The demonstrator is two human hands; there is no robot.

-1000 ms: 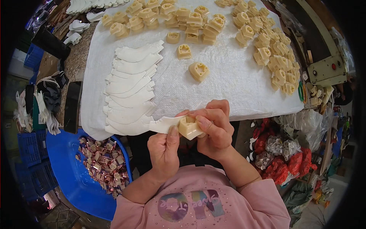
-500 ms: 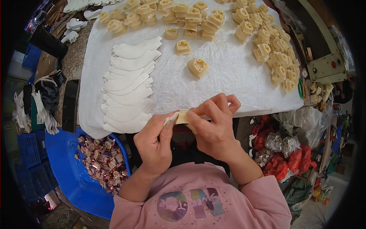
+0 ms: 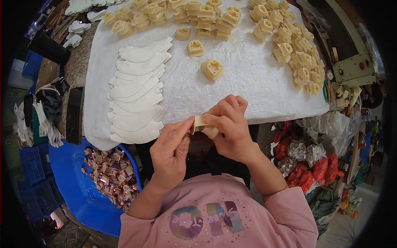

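Observation:
Just off the front edge of the table, both hands work on one small part: a cream-coloured block (image 3: 210, 131) with a pale strip (image 3: 200, 121) lying along its top. My left hand (image 3: 168, 146) pinches the left end of this part between thumb and fingers. My right hand (image 3: 232, 127) grips the block from the right, its thumb on the strip. Fingers hide much of the part. Beyond my left hand lies an overlapping row of curved white flat pieces (image 3: 136, 93). Ahead of my hands, a hollow cream block (image 3: 212, 70) stands alone.
Heaped cream blocks (image 3: 301, 58) line the far and right sides of the white woven cloth (image 3: 198, 97). A blue tub (image 3: 74, 186) of shiny brownish pieces stands lower left, below a dark phone (image 3: 75, 115). Red plastic bags (image 3: 320, 171) and clear wrap lie at the right.
The part has turned in my hands, and more of the block's underside shows. My left hand has moved right, close against the strip. The view has shifted slightly.

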